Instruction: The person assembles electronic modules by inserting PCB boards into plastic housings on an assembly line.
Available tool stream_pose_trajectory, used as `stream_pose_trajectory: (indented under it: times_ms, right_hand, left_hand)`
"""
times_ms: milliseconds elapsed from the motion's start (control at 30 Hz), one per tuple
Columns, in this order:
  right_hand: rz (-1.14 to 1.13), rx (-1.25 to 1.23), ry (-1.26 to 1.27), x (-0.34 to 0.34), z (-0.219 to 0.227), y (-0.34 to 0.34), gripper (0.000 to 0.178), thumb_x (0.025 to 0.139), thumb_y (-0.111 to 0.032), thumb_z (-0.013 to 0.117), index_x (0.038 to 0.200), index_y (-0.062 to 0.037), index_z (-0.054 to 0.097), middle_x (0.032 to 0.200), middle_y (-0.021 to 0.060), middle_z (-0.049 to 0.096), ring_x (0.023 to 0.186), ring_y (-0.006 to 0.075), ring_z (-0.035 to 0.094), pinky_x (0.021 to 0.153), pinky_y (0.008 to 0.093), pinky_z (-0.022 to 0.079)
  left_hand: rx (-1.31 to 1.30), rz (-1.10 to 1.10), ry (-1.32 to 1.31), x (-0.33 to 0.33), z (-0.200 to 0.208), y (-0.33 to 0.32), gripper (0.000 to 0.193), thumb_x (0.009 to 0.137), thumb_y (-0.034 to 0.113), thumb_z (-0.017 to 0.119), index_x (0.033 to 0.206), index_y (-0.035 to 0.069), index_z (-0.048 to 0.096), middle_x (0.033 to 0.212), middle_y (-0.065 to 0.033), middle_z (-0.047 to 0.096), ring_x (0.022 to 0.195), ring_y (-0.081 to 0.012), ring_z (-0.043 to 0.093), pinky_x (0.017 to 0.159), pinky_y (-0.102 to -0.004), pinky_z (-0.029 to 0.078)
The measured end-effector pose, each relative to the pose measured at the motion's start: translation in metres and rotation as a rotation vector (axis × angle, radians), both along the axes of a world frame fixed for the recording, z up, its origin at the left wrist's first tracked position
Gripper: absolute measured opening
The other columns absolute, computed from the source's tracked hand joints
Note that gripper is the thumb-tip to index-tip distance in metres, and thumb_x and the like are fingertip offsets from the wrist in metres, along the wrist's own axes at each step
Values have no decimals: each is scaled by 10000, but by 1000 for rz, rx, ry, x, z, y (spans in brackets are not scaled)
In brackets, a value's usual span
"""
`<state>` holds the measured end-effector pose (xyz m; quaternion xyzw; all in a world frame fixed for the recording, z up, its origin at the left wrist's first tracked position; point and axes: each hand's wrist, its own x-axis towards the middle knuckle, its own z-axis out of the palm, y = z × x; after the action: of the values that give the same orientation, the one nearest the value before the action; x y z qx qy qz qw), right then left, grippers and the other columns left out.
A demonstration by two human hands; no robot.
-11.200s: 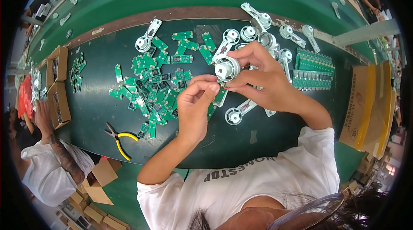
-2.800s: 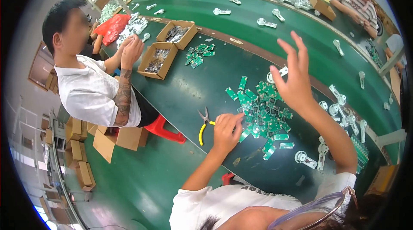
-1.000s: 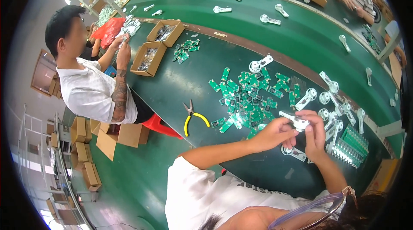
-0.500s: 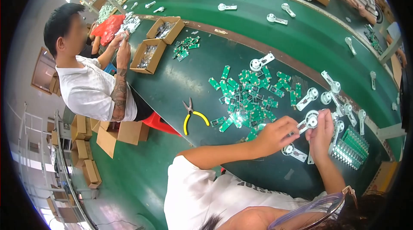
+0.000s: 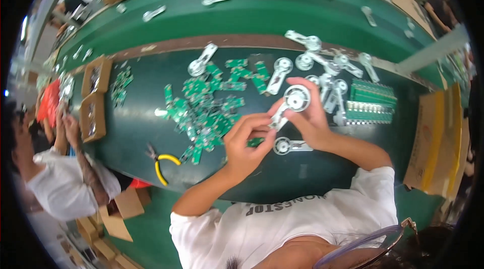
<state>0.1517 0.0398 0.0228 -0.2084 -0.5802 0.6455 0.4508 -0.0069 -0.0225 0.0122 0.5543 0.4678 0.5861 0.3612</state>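
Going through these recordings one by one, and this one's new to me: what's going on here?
A person's right hand holds a white plastic part with a ring-shaped head by that head, while the left hand grips its narrow arm. Small green rectangular circuit boards lie heaped to the left on the dark green table, near yellow-handled pliers.

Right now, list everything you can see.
Bench: one, green, centre
Conveyor belt: one, green, beyond bench
Held part: one, white, over bench
Loose parts: many, white, bench and belt
Circuit boards: many, green, mid-bench
Board panels: count unclear, green, bench's right
Pliers: one, yellow-handled, near-left of boards
Small boxes: two, brown, bench's left
Carton: one, brown-and-yellow, right
Bag: one, red, far left
Other cartons: several, brown, lower left
Nearest co-worker: one, white-shirted, left
Left hand: one, bare, held part's narrow end
Right hand: one, bare, its round end
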Motion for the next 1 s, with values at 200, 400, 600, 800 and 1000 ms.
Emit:
stream_pose_trajectory:
  times_ms: [200,400,600,800,1000]
  right_hand:
    - [-38,-107,4,6,-7,-1,494,919,-5,472,1335,-73,216,988,172,610,957,198,600,852,355,480]
    - [8,-42,-89,9,-9,-1,539,906,4,509,1360,-73,228,1044,144,595,1013,181,574,889,343,458]
    - [-103,155,-207,12,-16,-5,437,868,-9,588,1284,-60,463,1013,97,587,946,182,580,817,324,485]
    - [-76,777,-564,14,3,-3,412,749,29,639,1118,-152,659,911,74,591,774,235,583,676,293,487]
    - [-219,728,-767,18,10,-9,220,698,-46,754,901,-99,686,812,91,611,611,223,580,516,322,461]
  left_hand:
    - [240,78,470,5,-5,8,271,671,1,749,922,28,652,1007,-89,610,743,-184,617,598,-272,518]
    - [220,120,600,4,-6,3,259,645,38,771,874,80,658,1008,-48,583,816,-198,476,615,-275,403]
    - [7,-72,343,1,-1,4,152,728,-3,700,850,49,627,995,-49,540,789,-156,417,630,-257,369]
    - [-35,-124,174,-7,-8,4,76,810,-29,604,880,-12,580,1014,-75,506,838,-108,486,674,-220,422]
    - [-105,-157,90,-5,-6,7,30,880,27,582,889,2,594,982,-84,507,806,-127,525,652,-241,452]
